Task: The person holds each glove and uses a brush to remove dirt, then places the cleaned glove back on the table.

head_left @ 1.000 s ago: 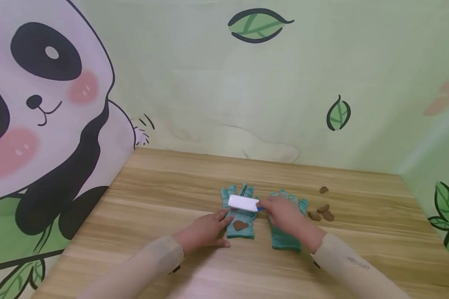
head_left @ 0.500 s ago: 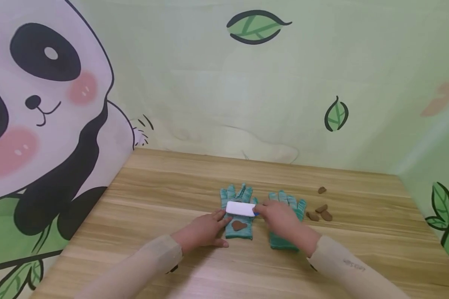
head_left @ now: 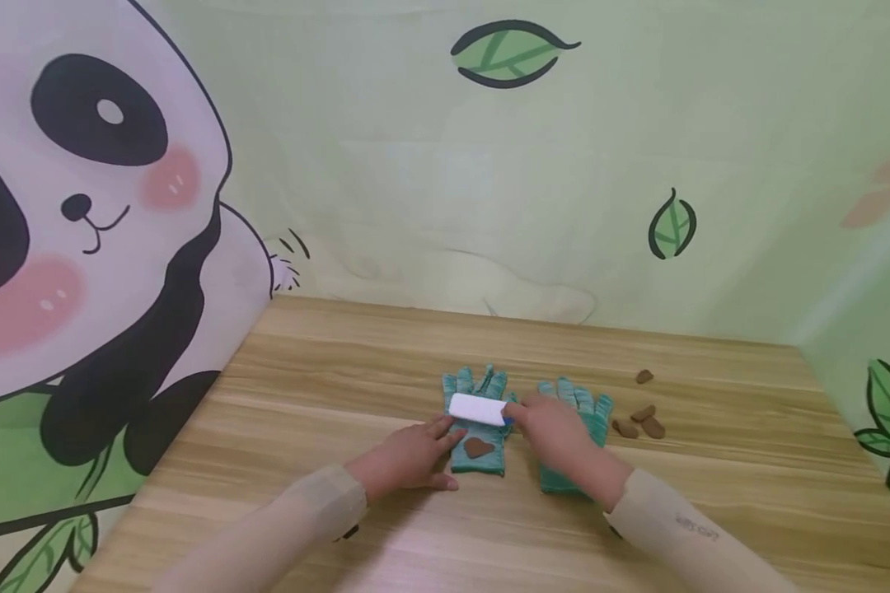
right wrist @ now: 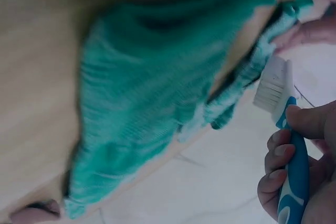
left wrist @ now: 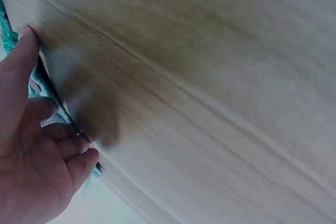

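Observation:
A green-teal knit glove [head_left: 478, 462] lies on the wooden table, fingers pointing away, with a flat brown patch [head_left: 478, 447] near its cuff. My left hand [head_left: 404, 457] rests at its left edge, fingertips on the fabric and thumb on the table. My right hand [head_left: 564, 432] grips the blue handle of a scrubbing brush [head_left: 477, 409]. The white brush head lies across the glove's palm, bristles down; the right wrist view shows the bristles [right wrist: 269, 95] right at the fabric. A second matching glove [head_left: 559, 482] lies to the right, partly hidden under my right forearm and hand.
Several brown lumps [head_left: 647, 420] lie on the table right of the second glove, one [head_left: 644, 376] farther back. Behind the wooden table [head_left: 326, 354] stands a pale green wall cloth with leaves, and a large printed panda [head_left: 119, 206] fills the left side.
The brush has slid a little over the glove's palm, toward the cuff and then slightly back, and its head has levelled. My left hand has stayed on the glove's edge.

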A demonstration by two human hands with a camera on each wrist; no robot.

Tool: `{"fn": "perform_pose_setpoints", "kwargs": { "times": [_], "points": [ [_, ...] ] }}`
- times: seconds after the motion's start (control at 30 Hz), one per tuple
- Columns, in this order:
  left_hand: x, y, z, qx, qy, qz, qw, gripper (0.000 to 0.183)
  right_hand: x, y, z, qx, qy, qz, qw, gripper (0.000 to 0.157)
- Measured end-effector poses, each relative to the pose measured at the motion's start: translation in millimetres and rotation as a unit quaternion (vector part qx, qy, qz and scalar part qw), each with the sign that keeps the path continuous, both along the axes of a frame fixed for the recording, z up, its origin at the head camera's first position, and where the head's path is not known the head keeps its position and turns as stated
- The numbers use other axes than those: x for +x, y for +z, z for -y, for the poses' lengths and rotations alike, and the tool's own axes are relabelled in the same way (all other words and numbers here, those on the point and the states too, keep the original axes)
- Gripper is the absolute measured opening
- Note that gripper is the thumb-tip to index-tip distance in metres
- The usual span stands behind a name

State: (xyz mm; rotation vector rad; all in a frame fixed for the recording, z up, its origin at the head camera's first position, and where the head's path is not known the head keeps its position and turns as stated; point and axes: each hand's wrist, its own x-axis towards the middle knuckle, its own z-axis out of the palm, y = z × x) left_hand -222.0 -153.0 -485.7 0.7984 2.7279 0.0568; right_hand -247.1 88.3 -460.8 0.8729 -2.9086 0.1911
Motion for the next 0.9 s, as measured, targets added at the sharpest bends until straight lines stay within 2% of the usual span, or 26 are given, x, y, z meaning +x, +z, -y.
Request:
{"fn": "perform_pose_setpoints", "kwargs": {
  "times": [0.13, 0.3, 0.43, 0.57, 0.73, 0.9],
  "points": [
    [-0.1, 0.5, -2, 0.001, 0.001, 0.005, 1.0, 0.08, 1.8, -2.3, -4, 0.011, -0.021, 0.019, 1.0, 0.025],
    [-0.9, 1.0, -3, -0.001, 0.006, 0.003, 1.0, 0.081, 0.3, 1.4, -8, -0.002, -0.046, -0.008, 0.999, 0.019],
    [-0.6, 1.3, -3, 0.0, 0.005, 0.0, 1.0, 0.08, 1.6, 3.6, -7, -0.011, -0.015, -0.02, 1.0, 0.018],
    [0.1, 0.3, -2, 0.0, 0.001, -0.002, 1.0, 0.08, 3.8, -1.3, -7, -0.006, 0.014, -0.003, 1.0, 0.023],
    [-0.9, -1.3, 0, -0.008, 0.0, -0.007, 0.9999, 0.081, 1.6, -5.4, -11, -0.009, -0.03, 0.01, 0.999, 0.021],
    [0.2, -0.4, 0, -0.002, 0.0, -0.004, 1.0, 0.081, 1.9, 1.9, -13, -0.03, -0.041, 0.005, 0.999, 0.019]
  ]
}}
